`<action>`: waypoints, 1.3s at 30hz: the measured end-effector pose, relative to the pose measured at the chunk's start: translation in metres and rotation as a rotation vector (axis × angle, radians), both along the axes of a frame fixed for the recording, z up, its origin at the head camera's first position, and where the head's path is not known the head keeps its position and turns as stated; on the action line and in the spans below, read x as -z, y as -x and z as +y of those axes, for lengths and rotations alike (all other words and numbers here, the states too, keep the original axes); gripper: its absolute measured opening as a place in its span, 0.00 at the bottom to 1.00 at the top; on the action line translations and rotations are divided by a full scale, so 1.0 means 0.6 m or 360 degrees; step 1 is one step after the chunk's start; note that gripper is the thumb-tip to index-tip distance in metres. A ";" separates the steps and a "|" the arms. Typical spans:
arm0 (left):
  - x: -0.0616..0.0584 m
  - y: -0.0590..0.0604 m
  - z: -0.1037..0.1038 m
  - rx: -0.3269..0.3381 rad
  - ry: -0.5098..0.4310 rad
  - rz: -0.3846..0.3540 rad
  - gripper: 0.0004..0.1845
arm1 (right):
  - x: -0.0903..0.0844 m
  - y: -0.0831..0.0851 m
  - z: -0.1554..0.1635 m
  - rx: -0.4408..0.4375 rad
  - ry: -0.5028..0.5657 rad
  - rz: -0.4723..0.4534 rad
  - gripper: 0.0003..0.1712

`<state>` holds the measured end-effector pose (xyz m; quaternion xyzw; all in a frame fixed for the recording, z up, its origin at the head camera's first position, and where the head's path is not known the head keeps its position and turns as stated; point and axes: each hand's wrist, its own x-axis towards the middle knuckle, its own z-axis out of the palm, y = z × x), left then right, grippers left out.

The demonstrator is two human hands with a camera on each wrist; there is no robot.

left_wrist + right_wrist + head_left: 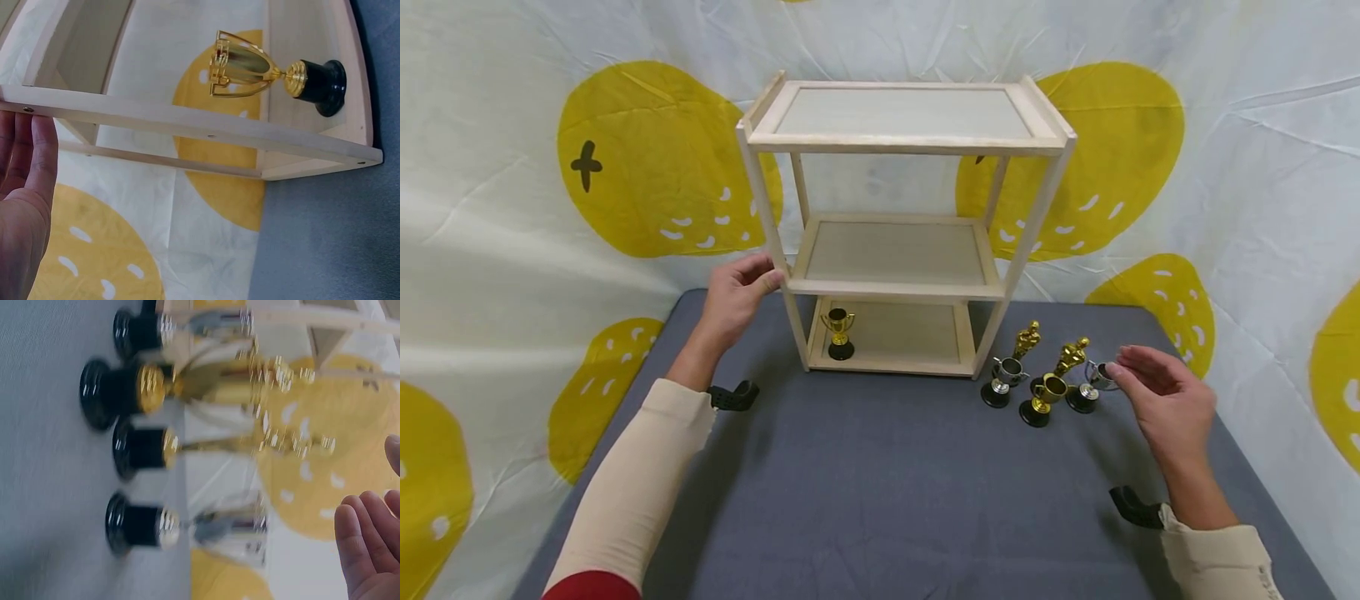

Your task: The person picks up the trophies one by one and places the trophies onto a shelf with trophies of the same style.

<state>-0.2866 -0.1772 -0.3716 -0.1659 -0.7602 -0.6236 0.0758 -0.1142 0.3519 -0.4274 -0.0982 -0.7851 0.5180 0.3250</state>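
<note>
A three-tier shelf of pale unfinished wood (901,221) stands at the back of a grey cloth-covered table (880,492), in front of a white backdrop printed with big yellow shapes (647,158). The person's left hand (737,298) rests against the shelf's front left post at the level of the middle tier, fingers straight and relaxed along the wood rather than wrapped round it; the left wrist view shows the flat fingers (28,156) lying beside the post. On the bottom tier, near its left front corner, stands a small gold cup trophy on a black base (838,332), upright. To the right of the shelf, on the table, a cluster of small trophies stands close together: a silver cup on a black base (1003,379), a gold cup on a black base (1041,400), two gold figure statuettes (1048,350) behind them, and a second silver cup (1090,385) at the right end. The right hand (1161,392) hovers just beside that last silver cup, fingers loosely extended and gripping nothing; whether the fingertips touch it cannot be told.
</note>
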 end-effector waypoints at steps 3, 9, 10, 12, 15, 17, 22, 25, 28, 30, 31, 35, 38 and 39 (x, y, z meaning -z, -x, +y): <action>0.000 0.000 0.001 -0.0010 -0.0004 -0.0005 0.19 | 0.007 0.000 0.021 0.0049 0.0102 -0.0025 0.22; -0.001 -0.002 0.001 -0.0011 0.0002 -0.0002 0.20 | 0.022 -0.001 0.048 0.0139 0.0136 -0.0227 0.25; -0.001 -0.002 0.001 -0.0012 0.0006 0.0001 0.20 | 0.025 -0.001 0.051 0.0142 0.0136 -0.0262 0.26; 0.000 -0.003 0.001 -0.0013 0.0006 -0.0002 0.20 | 0.031 0.000 0.057 0.0145 0.0136 -0.0332 0.27; 0.001 -0.003 0.001 -0.0014 0.0001 -0.0006 0.20 | 0.041 0.003 0.068 0.0132 0.0133 -0.0405 0.28; 0.002 -0.002 0.000 -0.0012 -0.0005 -0.0007 0.21 | 0.049 0.005 0.075 0.0096 0.0124 -0.0445 0.27; 0.004 0.000 0.001 -0.0013 -0.0011 0.0008 0.20 | 0.069 0.007 0.090 -0.0030 0.0015 -0.0539 0.30; 0.004 0.002 0.002 -0.0007 -0.0015 0.0016 0.20 | 0.082 0.010 0.094 -0.0059 -0.0041 -0.0592 0.35; 0.003 0.002 0.002 0.0000 -0.0015 0.0020 0.20 | 0.096 0.015 0.096 -0.0085 -0.0077 -0.0616 0.37; 0.003 0.001 0.002 0.0001 -0.0017 0.0019 0.21 | 0.103 0.018 0.097 -0.0113 -0.0100 -0.0629 0.38; 0.002 0.000 0.002 -0.0003 -0.0014 0.0019 0.21 | 0.106 0.019 0.097 -0.0127 -0.0112 -0.0633 0.39; 0.003 0.000 0.003 0.0002 -0.0025 0.0022 0.21 | 0.115 0.024 0.096 -0.0183 -0.0106 -0.0654 0.40; 0.003 -0.001 0.002 0.0003 -0.0024 0.0023 0.21 | 0.119 0.027 0.092 -0.0189 -0.0088 -0.0673 0.40; 0.002 -0.002 0.002 0.0003 -0.0022 0.0024 0.21 | 0.119 0.027 0.091 -0.0187 -0.0085 -0.0681 0.40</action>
